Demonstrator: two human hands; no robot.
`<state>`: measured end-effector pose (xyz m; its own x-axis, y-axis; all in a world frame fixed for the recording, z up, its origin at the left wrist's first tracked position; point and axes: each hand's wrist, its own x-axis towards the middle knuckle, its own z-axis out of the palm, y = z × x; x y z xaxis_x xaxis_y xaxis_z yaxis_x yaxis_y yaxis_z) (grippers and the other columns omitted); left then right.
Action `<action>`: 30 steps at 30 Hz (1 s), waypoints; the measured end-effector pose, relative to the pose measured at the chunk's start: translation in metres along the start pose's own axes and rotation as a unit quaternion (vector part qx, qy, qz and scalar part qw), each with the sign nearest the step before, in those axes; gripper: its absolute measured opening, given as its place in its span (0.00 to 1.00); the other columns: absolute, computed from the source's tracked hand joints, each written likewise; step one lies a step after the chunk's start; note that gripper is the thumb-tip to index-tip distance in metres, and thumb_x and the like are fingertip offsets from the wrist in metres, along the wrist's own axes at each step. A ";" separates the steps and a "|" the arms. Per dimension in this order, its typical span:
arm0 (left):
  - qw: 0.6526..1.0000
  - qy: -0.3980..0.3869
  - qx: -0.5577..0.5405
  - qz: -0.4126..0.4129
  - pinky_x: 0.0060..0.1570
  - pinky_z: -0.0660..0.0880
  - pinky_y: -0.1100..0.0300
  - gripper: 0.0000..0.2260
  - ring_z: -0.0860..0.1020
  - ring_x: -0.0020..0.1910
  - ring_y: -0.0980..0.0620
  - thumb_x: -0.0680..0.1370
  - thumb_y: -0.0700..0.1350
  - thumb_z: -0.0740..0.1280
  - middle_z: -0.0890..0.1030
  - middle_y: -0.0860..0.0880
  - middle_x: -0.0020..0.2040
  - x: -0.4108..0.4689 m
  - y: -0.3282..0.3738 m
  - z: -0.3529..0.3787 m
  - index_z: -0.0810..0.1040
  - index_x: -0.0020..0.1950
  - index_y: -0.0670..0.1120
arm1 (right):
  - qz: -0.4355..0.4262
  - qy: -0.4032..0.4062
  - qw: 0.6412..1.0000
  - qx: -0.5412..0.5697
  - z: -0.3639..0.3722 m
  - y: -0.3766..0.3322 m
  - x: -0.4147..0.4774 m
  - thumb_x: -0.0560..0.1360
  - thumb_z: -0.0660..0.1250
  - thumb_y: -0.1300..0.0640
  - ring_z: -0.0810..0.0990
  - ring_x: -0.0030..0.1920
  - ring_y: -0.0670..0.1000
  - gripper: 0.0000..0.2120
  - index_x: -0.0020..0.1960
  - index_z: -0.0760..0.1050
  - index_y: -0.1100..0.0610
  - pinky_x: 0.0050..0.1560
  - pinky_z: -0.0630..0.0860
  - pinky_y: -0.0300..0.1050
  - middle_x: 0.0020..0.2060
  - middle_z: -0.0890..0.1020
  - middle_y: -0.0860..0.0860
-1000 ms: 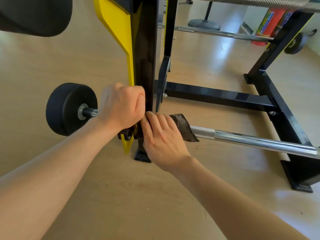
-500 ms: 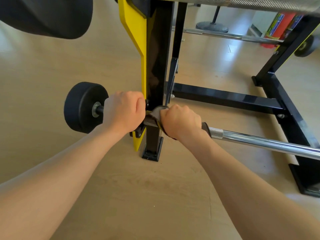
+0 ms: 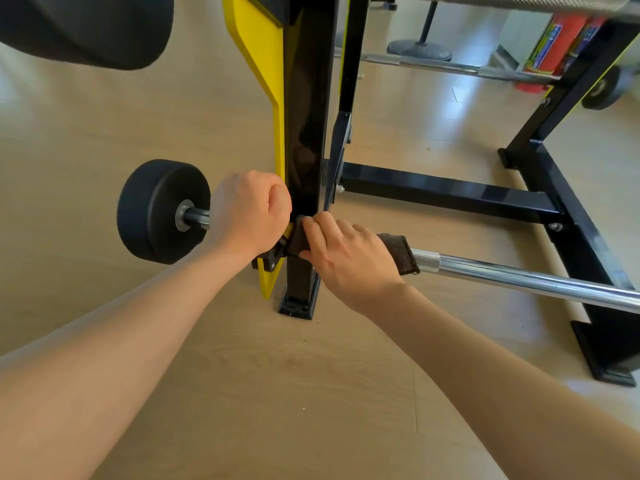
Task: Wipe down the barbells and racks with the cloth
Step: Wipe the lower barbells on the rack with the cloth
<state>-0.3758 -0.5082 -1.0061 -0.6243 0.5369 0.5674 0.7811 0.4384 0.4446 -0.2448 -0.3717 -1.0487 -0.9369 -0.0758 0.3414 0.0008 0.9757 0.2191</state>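
The left hand is gripping the barbell in a fist between its black end weight and the rack upright; the right hand is curling round the dark cloth, wrapping it over the shaft just beside that upright; the bar is sitting low on the rack; pushing the wipe leftward is probably risking pinched knuckles or the cloth snagging against the upright's bracket.

Weight plate lies left of the left grip. The rack upright stands between both grips. The cloth lies under the right grip, on the barbell.
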 end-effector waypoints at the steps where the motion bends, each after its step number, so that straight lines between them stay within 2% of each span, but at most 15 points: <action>1: 1.000 -0.001 0.002 0.000 0.30 0.78 0.49 0.19 0.77 0.29 0.51 0.80 0.43 0.56 0.80 0.48 0.30 0.001 0.000 0.000 0.83 0.36 0.45 | -0.004 -0.003 1.000 -0.017 -0.001 0.000 0.006 0.86 0.56 0.44 0.79 0.40 0.54 0.23 0.72 0.68 0.59 0.37 0.74 0.48 0.49 0.77 0.54; 3: 1.000 -0.003 0.006 -0.001 0.31 0.78 0.47 0.20 0.78 0.30 0.49 0.80 0.45 0.55 0.80 0.48 0.31 0.001 0.001 0.000 0.83 0.36 0.45 | -0.005 -0.034 0.998 -0.046 -0.008 -0.003 0.019 0.86 0.55 0.39 0.75 0.33 0.52 0.22 0.65 0.69 0.57 0.32 0.68 0.46 0.40 0.74 0.52; 6: 1.000 -0.001 0.002 -0.007 0.30 0.78 0.46 0.22 0.78 0.29 0.48 0.79 0.48 0.52 0.79 0.47 0.30 0.002 0.005 0.000 0.83 0.35 0.44 | -0.008 -0.062 0.997 -0.038 -0.014 -0.003 0.030 0.86 0.53 0.37 0.70 0.31 0.52 0.22 0.61 0.68 0.56 0.33 0.66 0.46 0.33 0.68 0.48; 8: 1.000 -0.003 0.003 -0.005 0.31 0.78 0.47 0.22 0.78 0.29 0.48 0.78 0.48 0.52 0.80 0.47 0.30 0.001 0.011 0.000 0.83 0.36 0.44 | 0.002 -0.068 0.997 -0.028 -0.016 -0.002 0.031 0.85 0.52 0.36 0.70 0.31 0.51 0.23 0.59 0.69 0.55 0.33 0.65 0.46 0.31 0.65 0.47; 12: 0.999 -0.029 0.002 0.027 0.31 0.78 0.50 0.19 0.77 0.31 0.50 0.79 0.46 0.55 0.79 0.48 0.31 -0.003 0.025 0.001 0.82 0.36 0.45 | 0.062 -0.086 0.994 0.006 -0.016 -0.006 0.023 0.85 0.50 0.34 0.75 0.37 0.51 0.25 0.61 0.70 0.55 0.37 0.69 0.46 0.40 0.75 0.49; 15: 0.998 -0.050 0.005 0.045 0.29 0.76 0.52 0.20 0.77 0.30 0.50 0.79 0.47 0.54 0.78 0.49 0.30 -0.006 0.031 0.003 0.81 0.36 0.46 | 0.068 -0.048 0.997 0.006 -0.010 0.000 0.008 0.85 0.53 0.36 0.81 0.42 0.54 0.22 0.63 0.69 0.54 0.39 0.74 0.47 0.46 0.79 0.51; 19: 0.995 -0.077 0.003 0.068 0.26 0.72 0.56 0.19 0.75 0.27 0.52 0.80 0.46 0.54 0.76 0.50 0.28 -0.011 0.040 0.011 0.80 0.35 0.46 | 0.061 -0.039 0.997 0.001 -0.015 0.038 -0.038 0.84 0.58 0.41 0.83 0.41 0.55 0.18 0.63 0.70 0.54 0.44 0.81 0.52 0.45 0.81 0.51; 23: 0.991 -0.105 -0.006 0.082 0.28 0.65 0.63 0.18 0.73 0.27 0.56 0.80 0.45 0.55 0.74 0.52 0.27 -0.012 0.060 0.030 0.81 0.36 0.46 | 0.072 -0.036 0.995 -0.051 -0.021 0.080 -0.088 0.84 0.60 0.44 0.81 0.40 0.57 0.18 0.64 0.72 0.57 0.41 0.79 0.53 0.45 0.80 0.54; 30: 0.976 -0.140 -0.026 0.162 0.29 0.60 0.64 0.13 0.69 0.27 0.59 0.81 0.44 0.59 0.73 0.54 0.30 -0.019 0.117 0.073 0.78 0.39 0.48 | 0.106 -0.036 0.990 -0.090 -0.028 0.133 -0.147 0.83 0.65 0.49 0.80 0.41 0.57 0.16 0.65 0.73 0.59 0.40 0.79 0.55 0.46 0.80 0.55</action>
<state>-0.2735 -0.4147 -1.0158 -0.3168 0.8206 0.4758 0.9332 0.1799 0.3111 -0.0968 -0.2368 -1.0445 -0.9312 0.1482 0.3331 0.2569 0.9150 0.3111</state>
